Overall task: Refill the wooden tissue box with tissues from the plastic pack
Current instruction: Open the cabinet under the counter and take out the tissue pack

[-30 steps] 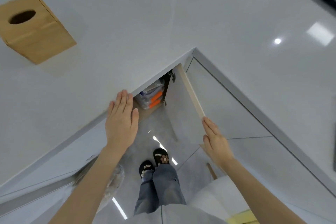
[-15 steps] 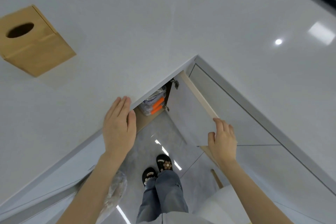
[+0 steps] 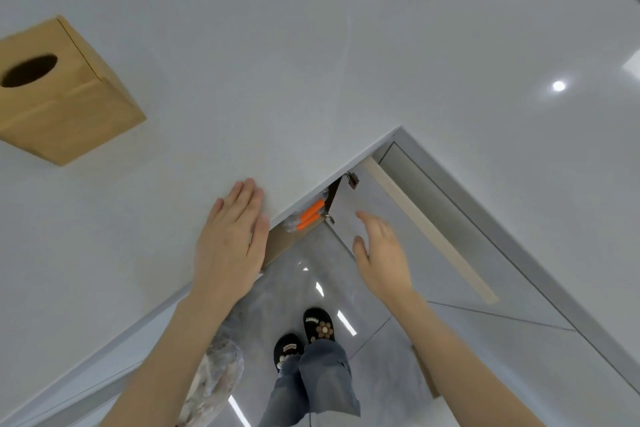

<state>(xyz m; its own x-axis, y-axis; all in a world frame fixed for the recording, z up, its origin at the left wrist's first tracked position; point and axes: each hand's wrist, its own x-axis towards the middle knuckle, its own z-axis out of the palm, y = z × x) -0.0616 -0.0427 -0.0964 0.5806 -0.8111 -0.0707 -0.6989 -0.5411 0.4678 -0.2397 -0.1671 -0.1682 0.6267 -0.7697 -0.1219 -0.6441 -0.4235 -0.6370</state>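
The square wooden tissue box with the dark oval hole (image 3: 59,90) stood near the left edge of the glossy white desk (image 3: 311,62), well apart from both hands. The left hand (image 3: 230,239) still lay flat, fingers straight, on the desk's front edge. The right hand (image 3: 379,255), which half a second earlier had gripped the pale wooden edge of the white cabinet door (image 3: 429,229), had let go and hung open, fingers relaxed, holding nothing, beside the wider-swung door. Orange-striped plastic packs (image 3: 308,215) showed inside the cabinet.
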